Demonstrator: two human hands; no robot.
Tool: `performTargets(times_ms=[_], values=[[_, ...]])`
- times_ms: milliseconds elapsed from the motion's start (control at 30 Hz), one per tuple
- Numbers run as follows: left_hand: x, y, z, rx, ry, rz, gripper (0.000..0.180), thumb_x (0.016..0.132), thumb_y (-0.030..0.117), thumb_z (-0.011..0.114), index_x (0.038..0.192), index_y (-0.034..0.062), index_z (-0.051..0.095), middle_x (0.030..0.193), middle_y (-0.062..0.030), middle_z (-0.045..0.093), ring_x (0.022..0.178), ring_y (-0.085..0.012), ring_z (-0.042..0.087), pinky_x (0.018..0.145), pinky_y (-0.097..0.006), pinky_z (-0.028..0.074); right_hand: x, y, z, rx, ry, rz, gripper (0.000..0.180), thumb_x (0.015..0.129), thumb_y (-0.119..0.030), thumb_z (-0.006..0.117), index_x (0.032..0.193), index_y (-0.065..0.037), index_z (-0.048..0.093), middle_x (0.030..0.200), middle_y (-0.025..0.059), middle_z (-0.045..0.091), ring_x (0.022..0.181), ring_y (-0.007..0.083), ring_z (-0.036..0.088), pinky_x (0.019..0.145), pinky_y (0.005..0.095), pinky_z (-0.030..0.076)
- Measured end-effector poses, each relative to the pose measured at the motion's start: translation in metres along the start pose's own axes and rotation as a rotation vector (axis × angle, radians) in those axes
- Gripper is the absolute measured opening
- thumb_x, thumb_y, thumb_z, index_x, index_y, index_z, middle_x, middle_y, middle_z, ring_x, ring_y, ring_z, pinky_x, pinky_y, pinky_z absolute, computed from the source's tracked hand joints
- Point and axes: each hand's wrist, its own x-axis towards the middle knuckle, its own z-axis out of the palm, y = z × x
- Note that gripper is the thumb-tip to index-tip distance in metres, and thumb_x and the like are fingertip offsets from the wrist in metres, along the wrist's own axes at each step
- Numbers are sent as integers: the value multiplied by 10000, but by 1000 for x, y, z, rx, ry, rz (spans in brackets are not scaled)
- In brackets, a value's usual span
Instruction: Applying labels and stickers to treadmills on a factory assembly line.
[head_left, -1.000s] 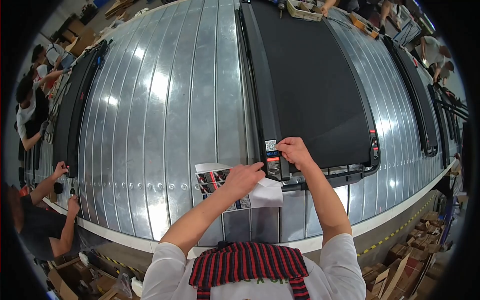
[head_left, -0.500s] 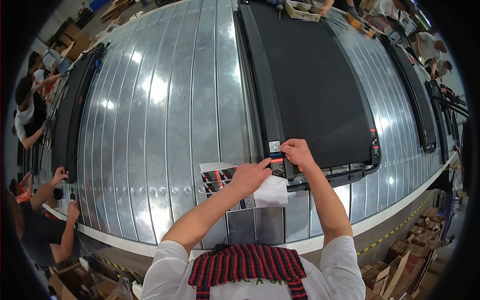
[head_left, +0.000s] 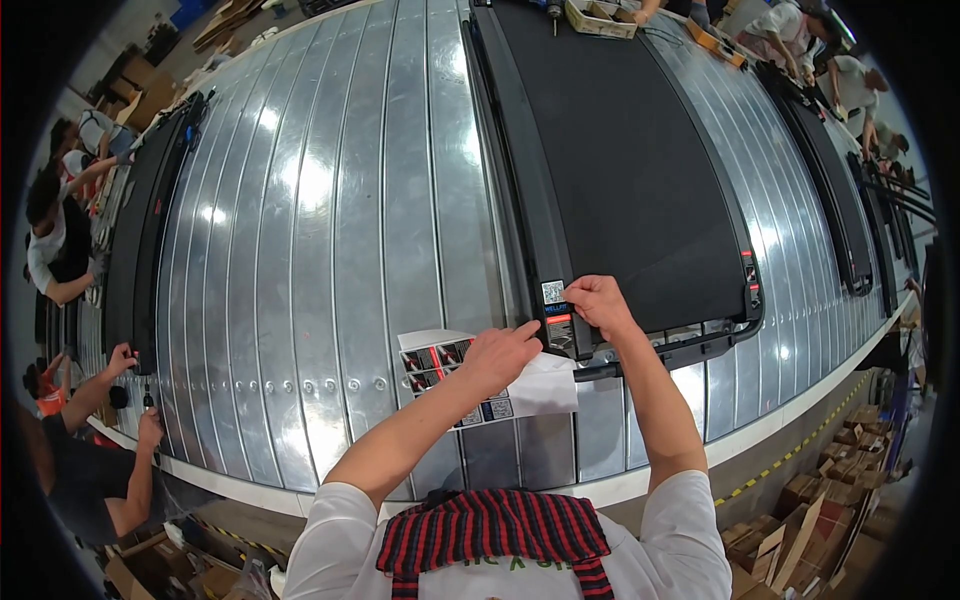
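In front of me lies a treadmill deck with a wide black running belt (head_left: 620, 160) and a black side rail (head_left: 533, 195). At the rail's near end sits a small sticker with a square black-and-white code (head_left: 553, 291). My right hand (head_left: 603, 303) is closed in a pinch at that sticker's right edge. Just below it is a red-topped label (head_left: 560, 332) on the rail. My left hand (head_left: 500, 357) is closed over a white sticker sheet (head_left: 436, 358) printed in red and black, its index finger reaching the label's left edge. The fingertips gripping the sheet are partly hidden.
A ribbed metal worktop (head_left: 330, 220) lies beneath. A parts basket (head_left: 600, 18) and a drill (head_left: 555, 12) rest at the deck's far end. Other decks (head_left: 140, 240) stand left and right, with co-workers around. Cardboard boxes (head_left: 800, 500) pile up on the floor at right.
Both hands stay almost in place, with the right pinch still at the sticker's edge. The view has shifted slightly. A co-worker's hands at lower left have moved a little down.
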Motion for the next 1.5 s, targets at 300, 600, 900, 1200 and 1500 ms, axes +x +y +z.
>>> performTargets(times_ms=[300,600,900,1200,1500], values=[[7,3,-4,29,1,38,59,697,48,501,755,55,492,1163,-89,490,687,-281,586,538,-392,465,4,8,0,-13,9,-30,84,714,-53,597,678,22,587,555,8,512,474,56,434,427,212,330],[17,6,-7,35,-114,1,38,705,56,501,713,23,517,1181,-149,478,737,-264,589,620,-384,475,4,11,4,-61,67,-71,85,733,-62,595,690,10,586,550,-9,498,461,39,402,413,197,301],[17,8,-5,103,-156,15,80,711,70,500,716,12,555,1235,-207,426,705,-284,611,623,-386,490,6,18,5,-402,218,-265,108,718,-89,580,700,16,597,584,36,566,522,87,508,485,242,405],[10,2,-5,98,-103,90,99,728,124,495,711,36,535,1154,-150,499,683,-318,599,590,-412,481,-22,-13,27,-1044,453,-385,263,662,-167,672,870,-43,569,756,116,601,739,288,586,636,369,464],[-138,48,-63,-1,-309,-47,144,683,77,524,809,128,571,693,-91,583,673,-322,565,560,-407,443,-48,41,55,-1345,451,-907,377,723,-159,589,1027,33,475,984,176,552,965,287,520,938,388,332]])
